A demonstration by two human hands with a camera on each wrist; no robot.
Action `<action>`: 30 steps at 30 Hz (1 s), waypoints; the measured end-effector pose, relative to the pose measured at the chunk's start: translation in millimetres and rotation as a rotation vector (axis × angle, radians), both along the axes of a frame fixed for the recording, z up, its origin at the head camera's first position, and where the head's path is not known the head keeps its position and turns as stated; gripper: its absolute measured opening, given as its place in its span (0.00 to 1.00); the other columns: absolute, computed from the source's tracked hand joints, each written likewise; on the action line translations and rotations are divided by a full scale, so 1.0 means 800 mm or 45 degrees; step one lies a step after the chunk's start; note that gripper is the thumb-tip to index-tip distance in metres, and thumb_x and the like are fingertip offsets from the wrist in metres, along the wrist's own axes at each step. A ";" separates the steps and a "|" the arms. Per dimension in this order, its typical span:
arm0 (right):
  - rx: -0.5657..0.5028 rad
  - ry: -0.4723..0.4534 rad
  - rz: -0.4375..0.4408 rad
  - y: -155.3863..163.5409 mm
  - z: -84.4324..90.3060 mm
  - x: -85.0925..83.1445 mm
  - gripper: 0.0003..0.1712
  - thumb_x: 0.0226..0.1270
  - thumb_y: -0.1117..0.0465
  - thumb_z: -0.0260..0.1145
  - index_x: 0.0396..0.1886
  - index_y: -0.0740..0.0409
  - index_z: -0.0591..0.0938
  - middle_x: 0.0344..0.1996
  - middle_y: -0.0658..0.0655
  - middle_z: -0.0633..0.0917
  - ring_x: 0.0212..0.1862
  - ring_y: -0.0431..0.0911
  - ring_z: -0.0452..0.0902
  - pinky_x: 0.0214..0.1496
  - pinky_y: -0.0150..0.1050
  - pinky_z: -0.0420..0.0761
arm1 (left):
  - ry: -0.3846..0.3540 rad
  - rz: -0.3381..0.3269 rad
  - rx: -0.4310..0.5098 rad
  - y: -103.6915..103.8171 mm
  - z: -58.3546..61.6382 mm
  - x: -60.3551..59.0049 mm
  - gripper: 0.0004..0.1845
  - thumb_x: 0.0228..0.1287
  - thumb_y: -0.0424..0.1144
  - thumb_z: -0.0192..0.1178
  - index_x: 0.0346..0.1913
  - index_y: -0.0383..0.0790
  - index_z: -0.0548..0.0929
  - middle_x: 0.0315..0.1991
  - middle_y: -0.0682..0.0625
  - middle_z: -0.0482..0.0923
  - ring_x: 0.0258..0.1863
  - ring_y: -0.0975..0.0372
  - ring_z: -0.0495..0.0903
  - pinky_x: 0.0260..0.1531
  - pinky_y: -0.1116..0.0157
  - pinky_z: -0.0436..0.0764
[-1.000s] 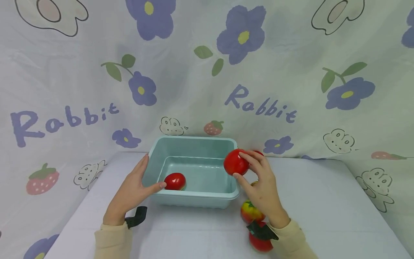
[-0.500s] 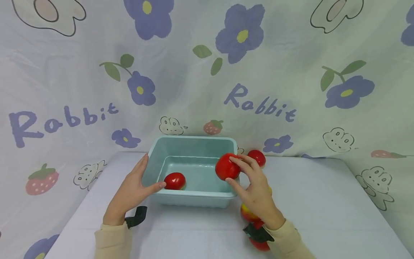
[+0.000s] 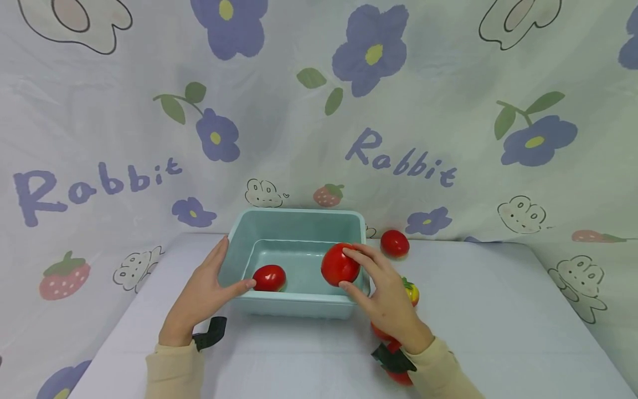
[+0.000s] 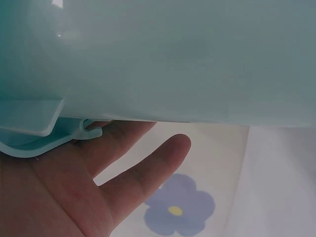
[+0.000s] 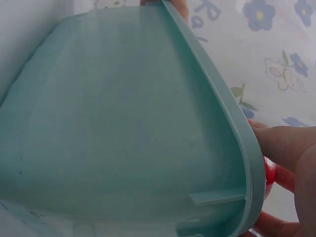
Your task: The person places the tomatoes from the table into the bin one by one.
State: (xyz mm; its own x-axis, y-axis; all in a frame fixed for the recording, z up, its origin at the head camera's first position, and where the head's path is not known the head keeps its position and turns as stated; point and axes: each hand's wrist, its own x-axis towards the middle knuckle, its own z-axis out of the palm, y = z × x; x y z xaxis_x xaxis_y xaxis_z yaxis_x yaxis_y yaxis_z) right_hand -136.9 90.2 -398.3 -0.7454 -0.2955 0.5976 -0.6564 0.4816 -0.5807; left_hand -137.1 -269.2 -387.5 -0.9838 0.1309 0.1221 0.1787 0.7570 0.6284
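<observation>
The right hand [image 3: 386, 296] should lower its red tomato [image 3: 340, 264] well past the rim of the pale blue tub [image 3: 299, 302] before letting go, setting it beside the tomato already inside [image 3: 269, 277] so neither rolls or bounces out. Its fingers [image 3: 363, 256] are curled round the fruit, which sits over the tub's right side. The left hand [image 3: 201, 296] lies flat and relaxed against the tub's left wall, steadying it on the table [image 3: 498, 310].

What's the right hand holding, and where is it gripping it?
The right hand holds a red tomato, fingertips curled round its right side, over the bin.
</observation>
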 end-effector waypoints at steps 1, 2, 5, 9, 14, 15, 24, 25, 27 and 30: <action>0.004 0.004 0.001 0.000 -0.001 0.000 0.37 0.59 0.57 0.78 0.69 0.49 0.76 0.65 0.54 0.75 0.63 0.50 0.74 0.52 0.46 0.85 | -0.002 0.001 -0.001 0.000 0.000 0.000 0.61 0.59 0.61 0.68 0.80 0.34 0.42 0.81 0.38 0.41 0.78 0.40 0.45 0.67 0.31 0.55; 0.009 0.008 0.001 -0.001 -0.001 0.000 0.37 0.59 0.57 0.78 0.69 0.49 0.76 0.65 0.54 0.75 0.63 0.50 0.74 0.52 0.46 0.85 | -0.004 0.002 -0.003 0.001 0.001 0.000 0.61 0.59 0.61 0.68 0.80 0.34 0.42 0.81 0.38 0.41 0.78 0.40 0.45 0.67 0.31 0.55; 0.038 0.026 -0.001 -0.002 -0.002 0.001 0.36 0.59 0.57 0.77 0.68 0.51 0.76 0.65 0.55 0.76 0.64 0.50 0.74 0.52 0.47 0.85 | -0.007 0.004 -0.010 0.001 0.002 0.000 0.61 0.60 0.61 0.68 0.80 0.34 0.42 0.81 0.38 0.41 0.78 0.40 0.45 0.67 0.31 0.55; 0.084 0.038 -0.012 -0.003 -0.003 0.001 0.36 0.60 0.56 0.77 0.68 0.51 0.76 0.66 0.57 0.76 0.65 0.51 0.72 0.55 0.48 0.84 | -0.005 0.004 -0.012 0.002 0.003 0.001 0.60 0.60 0.60 0.68 0.80 0.33 0.42 0.81 0.37 0.42 0.78 0.41 0.45 0.68 0.31 0.55; 0.104 0.016 -0.028 -0.002 -0.003 0.002 0.35 0.60 0.56 0.76 0.68 0.52 0.76 0.67 0.56 0.75 0.67 0.50 0.71 0.61 0.51 0.80 | -0.005 0.007 -0.012 0.002 0.003 0.001 0.61 0.60 0.60 0.68 0.80 0.32 0.43 0.80 0.37 0.42 0.78 0.40 0.45 0.67 0.31 0.55; 0.106 0.014 -0.030 -0.002 -0.003 0.001 0.35 0.61 0.56 0.76 0.68 0.52 0.77 0.67 0.56 0.75 0.67 0.50 0.71 0.62 0.51 0.79 | -0.006 0.008 -0.013 0.002 0.003 0.000 0.61 0.60 0.60 0.68 0.80 0.33 0.43 0.80 0.37 0.42 0.78 0.40 0.45 0.67 0.31 0.55; 0.080 0.026 -0.030 0.002 -0.002 0.000 0.33 0.60 0.58 0.76 0.66 0.54 0.77 0.66 0.57 0.75 0.66 0.52 0.71 0.60 0.52 0.81 | -0.018 0.015 -0.005 0.001 0.001 -0.001 0.60 0.60 0.61 0.67 0.81 0.35 0.42 0.81 0.37 0.42 0.77 0.38 0.48 0.65 0.30 0.57; 0.074 0.027 -0.034 0.003 -0.001 -0.001 0.33 0.60 0.59 0.76 0.66 0.54 0.77 0.66 0.57 0.75 0.66 0.51 0.71 0.59 0.52 0.81 | -0.016 0.013 -0.001 0.001 0.001 -0.001 0.60 0.60 0.60 0.68 0.81 0.36 0.42 0.81 0.38 0.42 0.77 0.38 0.48 0.65 0.29 0.58; 0.062 0.035 -0.046 0.006 -0.001 -0.002 0.33 0.60 0.60 0.76 0.65 0.54 0.77 0.65 0.57 0.75 0.65 0.51 0.72 0.58 0.52 0.82 | -0.012 0.010 0.004 0.001 0.001 -0.001 0.60 0.60 0.60 0.68 0.81 0.35 0.42 0.81 0.37 0.42 0.76 0.38 0.49 0.65 0.29 0.57; 0.050 0.047 -0.062 0.012 0.000 -0.005 0.32 0.60 0.61 0.76 0.65 0.54 0.77 0.64 0.56 0.76 0.65 0.51 0.72 0.58 0.52 0.81 | -0.013 0.009 0.001 0.001 0.001 -0.001 0.60 0.60 0.60 0.68 0.81 0.35 0.42 0.81 0.37 0.42 0.76 0.38 0.49 0.65 0.29 0.57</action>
